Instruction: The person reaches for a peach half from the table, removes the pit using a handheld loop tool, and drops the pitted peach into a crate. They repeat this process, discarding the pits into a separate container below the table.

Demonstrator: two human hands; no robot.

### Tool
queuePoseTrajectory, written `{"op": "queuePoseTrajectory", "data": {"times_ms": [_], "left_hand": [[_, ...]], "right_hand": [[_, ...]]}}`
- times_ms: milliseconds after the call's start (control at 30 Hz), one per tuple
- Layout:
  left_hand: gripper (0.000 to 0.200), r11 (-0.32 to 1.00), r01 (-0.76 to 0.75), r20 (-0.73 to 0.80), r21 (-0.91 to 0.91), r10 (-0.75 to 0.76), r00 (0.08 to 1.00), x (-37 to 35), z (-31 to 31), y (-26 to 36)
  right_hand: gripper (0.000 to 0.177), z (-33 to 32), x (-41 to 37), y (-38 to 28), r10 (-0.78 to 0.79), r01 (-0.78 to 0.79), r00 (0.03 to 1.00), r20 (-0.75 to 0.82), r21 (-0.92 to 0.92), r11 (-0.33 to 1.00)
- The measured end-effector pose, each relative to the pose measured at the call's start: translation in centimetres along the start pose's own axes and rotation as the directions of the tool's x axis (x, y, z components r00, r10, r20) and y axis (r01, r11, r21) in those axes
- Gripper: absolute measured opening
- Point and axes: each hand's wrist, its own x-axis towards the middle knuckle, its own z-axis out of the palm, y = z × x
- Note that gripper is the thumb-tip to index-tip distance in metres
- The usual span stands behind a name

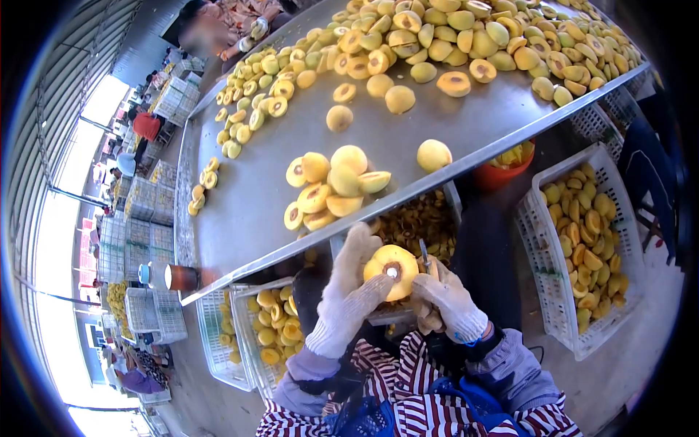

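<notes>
My left hand (354,291), in a pale knitted glove, is closed around a yellow peach half (403,261). Its cut face is turned up, showing a dark ring and a pale spot in the middle. My right hand (453,303), gloved too, grips a small knife (424,253) whose metal tip points away from me beside the peach half. Part of the knife is hidden by the fingers. Below both hands stands a crate (455,195) holding many dark-edged cut pieces. Just beyond my left hand, a small group of peach halves (342,178) lies on the metal table (393,138).
A large heap of peach halves (502,40) covers the table's far side. White crates of peach halves stand at right (582,349) and left (251,375). An orange bucket (502,175) sits under the table's raised edge. Another person's gloved hand (258,29) is across the table.
</notes>
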Motion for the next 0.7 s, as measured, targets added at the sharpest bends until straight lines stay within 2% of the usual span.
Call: {"op": "queuePoseTrajectory", "data": {"times_ms": [67,133,200,233,267,300,333,400,433,533,567,700], "left_hand": [[0.059,0.974,0.207,0.144,0.090,-0.218,0.965,-0.2,-2.4,-1.8],[0.056,0.977,0.175,0.155,0.118,-0.193,0.969,-0.5,-2.0,-1.4],[0.055,0.972,0.111,0.099,-0.209,-0.092,0.991,-0.4,-2.2,-2.7],[0.055,0.927,0.132,0.050,-0.350,-0.122,0.991,-0.4,-2.5,-2.4],[0.057,0.936,0.045,0.010,-0.350,-0.044,0.999,-0.3,-3.0,-3.1],[0.059,0.933,0.047,0.013,-0.357,-0.046,0.999,-0.2,-3.5,-3.0],[0.063,0.930,0.052,0.017,-0.363,-0.049,0.999,-0.1,-3.8,-2.9],[0.068,0.903,0.086,0.001,-0.421,-0.094,0.996,-0.2,-3.7,-2.8],[0.070,0.888,0.102,-0.004,-0.449,-0.116,0.993,-0.3,-3.7,-2.7],[0.071,0.891,0.062,0.037,-0.450,-0.051,0.998,-0.3,-3.9,-2.7],[0.072,0.894,0.060,-0.050,-0.444,-0.092,0.995,-0.6,-3.3,-2.3],[0.071,0.915,0.069,-0.042,-0.397,-0.093,0.995,-1.1,-3.0,-2.1]], "right_hand": [[0.031,1.7,-0.4,0.0,0.000,-0.004,0.999,-0.051,-0.075,0.997],[0.036,1.6,0.1,1.0,-0.062,0.061,0.996,-0.069,-0.024,0.998],[0.031,1.8,-0.2,1.5,-0.144,0.132,0.987,-0.066,-0.162,0.978],[0.030,2.0,-0.3,1.8,-0.178,0.160,0.982,-0.062,-0.227,0.961],[0.030,2.2,-0.4,2.0,-0.212,0.188,0.976,-0.054,-0.291,0.938],[0.027,2.6,-0.8,1.3,-0.096,0.073,0.995,-0.036,-0.406,0.911],[0.037,3.4,-1.2,0.8,-0.010,0.007,1.000,-0.005,-0.480,0.877],[0.049,3.0,-0.3,2.6,-0.104,0.138,0.990,0.092,-0.736,0.662],[0.058,3.0,-0.1,3.2,-0.132,0.188,0.982,0.134,-0.736,0.650],[0.056,3.7,-0.2,2.5,-0.070,0.072,0.997,0.038,-0.808,0.585],[0.058,3.7,-0.2,2.5,-0.053,0.058,0.998,0.033,-0.813,0.579],[0.059,3.4,0.2,3.4,-0.133,0.145,0.988,0.083,-0.816,0.560]]}}
